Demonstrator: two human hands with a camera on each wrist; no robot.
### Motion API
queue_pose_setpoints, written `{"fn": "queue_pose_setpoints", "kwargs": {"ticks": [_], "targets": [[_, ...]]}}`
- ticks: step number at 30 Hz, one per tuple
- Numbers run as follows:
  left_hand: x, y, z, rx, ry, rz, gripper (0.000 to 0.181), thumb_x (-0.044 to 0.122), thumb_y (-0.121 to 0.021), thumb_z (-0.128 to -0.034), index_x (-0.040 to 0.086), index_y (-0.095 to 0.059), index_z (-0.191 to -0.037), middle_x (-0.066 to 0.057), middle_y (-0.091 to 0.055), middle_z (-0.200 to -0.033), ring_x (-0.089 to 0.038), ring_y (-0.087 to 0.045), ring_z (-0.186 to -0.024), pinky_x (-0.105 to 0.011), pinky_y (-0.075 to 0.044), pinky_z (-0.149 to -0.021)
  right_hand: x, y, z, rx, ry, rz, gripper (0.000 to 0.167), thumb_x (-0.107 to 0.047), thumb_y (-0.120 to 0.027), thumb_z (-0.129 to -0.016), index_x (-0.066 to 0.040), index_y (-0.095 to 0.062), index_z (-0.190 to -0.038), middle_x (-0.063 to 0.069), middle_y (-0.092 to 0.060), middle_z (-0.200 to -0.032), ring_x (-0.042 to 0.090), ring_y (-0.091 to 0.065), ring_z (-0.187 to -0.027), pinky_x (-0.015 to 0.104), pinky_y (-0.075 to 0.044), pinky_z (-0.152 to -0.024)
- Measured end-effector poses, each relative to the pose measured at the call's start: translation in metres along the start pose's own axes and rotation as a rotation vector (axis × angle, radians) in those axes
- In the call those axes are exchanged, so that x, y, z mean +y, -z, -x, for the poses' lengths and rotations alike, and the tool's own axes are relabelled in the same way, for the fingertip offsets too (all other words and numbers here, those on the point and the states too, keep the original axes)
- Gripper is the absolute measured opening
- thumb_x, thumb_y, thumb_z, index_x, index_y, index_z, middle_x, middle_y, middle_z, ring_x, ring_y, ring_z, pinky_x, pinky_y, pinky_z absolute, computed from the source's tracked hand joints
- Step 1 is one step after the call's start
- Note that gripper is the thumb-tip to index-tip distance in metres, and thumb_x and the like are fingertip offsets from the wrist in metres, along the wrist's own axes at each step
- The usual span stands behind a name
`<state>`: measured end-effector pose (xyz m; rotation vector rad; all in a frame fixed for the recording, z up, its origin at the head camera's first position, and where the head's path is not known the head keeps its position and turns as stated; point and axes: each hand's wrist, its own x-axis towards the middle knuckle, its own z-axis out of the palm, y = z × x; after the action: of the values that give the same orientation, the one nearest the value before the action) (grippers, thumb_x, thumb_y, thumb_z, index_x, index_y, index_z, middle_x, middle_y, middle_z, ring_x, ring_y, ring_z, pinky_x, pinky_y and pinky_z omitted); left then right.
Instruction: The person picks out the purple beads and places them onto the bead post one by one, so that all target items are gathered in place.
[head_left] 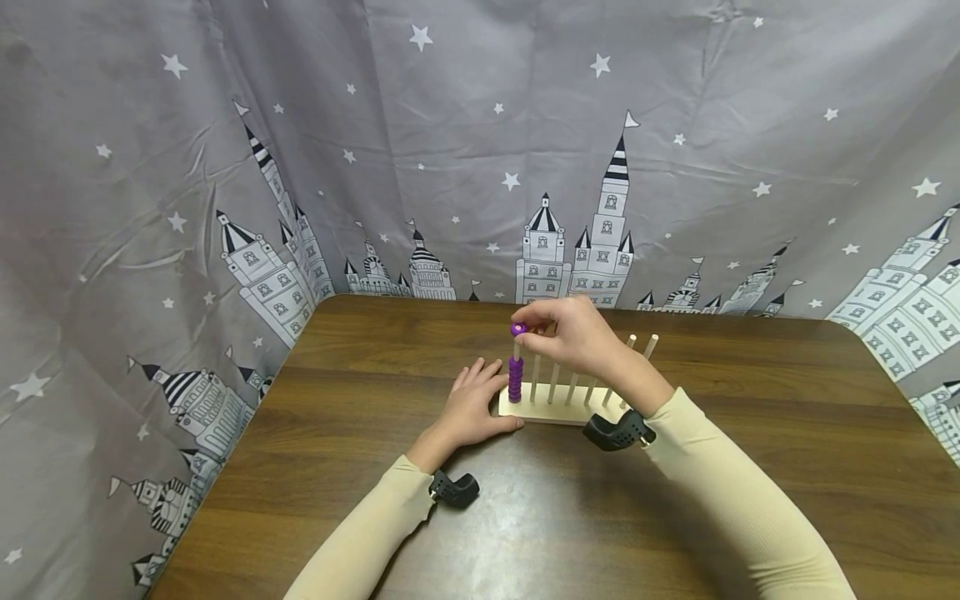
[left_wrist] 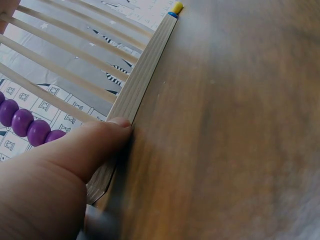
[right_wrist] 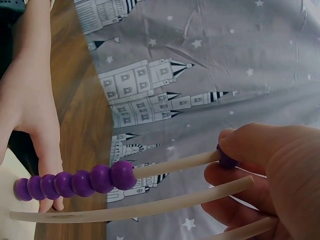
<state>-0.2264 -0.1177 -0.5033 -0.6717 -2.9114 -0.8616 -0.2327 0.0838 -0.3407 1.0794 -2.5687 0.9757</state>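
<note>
A wooden peg rack (head_left: 551, 408) with a row of upright pegs stands on the table. Its leftmost peg carries a stack of purple beads (head_left: 515, 381). At the top of that peg, my right hand (head_left: 573, 333) pinches another purple bead (head_left: 518, 329) between thumb and fingers. In the right wrist view, this held bead (right_wrist: 228, 158) is around the peg's tip, with a bare length of peg below it. Spread at the rack's left end, my left hand (head_left: 474, 408) has its fingers on the table. Its thumb (left_wrist: 97, 142) touches the base's front edge.
Several bare pegs (head_left: 553, 383) stand right of the stack. A small yellow and blue item (left_wrist: 176, 9) shows past the base's far end in the left wrist view. Behind the wooden table (head_left: 750, 400) hangs a grey curtain (head_left: 450, 167) with castles.
</note>
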Motion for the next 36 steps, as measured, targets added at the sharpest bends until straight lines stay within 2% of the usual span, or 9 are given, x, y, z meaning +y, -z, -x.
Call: {"fn": "queue_pose_setpoints", "kwargs": {"ticks": [9,15,21,36], "targets": [[0.0008,0.0011,0.0002,-0.003,-0.001,-0.001,0.074,0.046,-0.08,-0.0781,0.015,-0.059,-0.142,-0.02,-0.042,-0.16,-0.047,-0.026,-0.154,-0.063,-0.014,-0.127,0.0002,0.0004,-0.0004,-0.015,-0.03,0.014,0.022,-0.013,-0.076,-0.088,-0.003,-0.076,-0.108,0.01,-0.079,-0.095,0.019,-0.073,-0.081,0.03,-0.062,-0.074],[0.0014,0.0013,0.0006,-0.002,-0.002,0.0,0.074,0.047,-0.08,-0.0781,0.016,-0.059,-0.142,-0.02,-0.042,-0.16,-0.047,-0.025,-0.154,-0.063,-0.014,-0.127,0.0003,0.0005,-0.0007,-0.022,-0.045,0.017,0.024,-0.015,-0.077,-0.088,-0.002,-0.076,-0.109,0.01,-0.079,-0.098,0.02,-0.073,-0.083,0.035,-0.063,-0.077],[0.0029,0.0022,0.0012,-0.001,-0.004,-0.004,0.074,0.047,-0.08,-0.0777,0.015,-0.06,-0.141,-0.019,-0.042,-0.16,-0.047,-0.026,-0.154,-0.063,-0.014,-0.127,0.0008,0.0008,-0.0007,-0.03,-0.06,0.026,0.025,-0.016,-0.076,-0.089,-0.004,-0.076,-0.11,0.009,-0.079,-0.099,0.018,-0.073,-0.083,0.032,-0.062,-0.077],[0.0012,0.0009,0.0005,-0.002,-0.005,-0.008,0.075,0.047,-0.08,-0.0779,0.015,-0.059,-0.142,-0.02,-0.042,-0.16,-0.047,-0.026,-0.154,-0.063,-0.014,-0.127,0.0016,0.0007,-0.0006,-0.033,-0.053,0.024,0.025,-0.015,-0.076,-0.089,-0.003,-0.076,-0.11,0.009,-0.079,-0.098,0.019,-0.073,-0.083,0.035,-0.062,-0.077]]}}
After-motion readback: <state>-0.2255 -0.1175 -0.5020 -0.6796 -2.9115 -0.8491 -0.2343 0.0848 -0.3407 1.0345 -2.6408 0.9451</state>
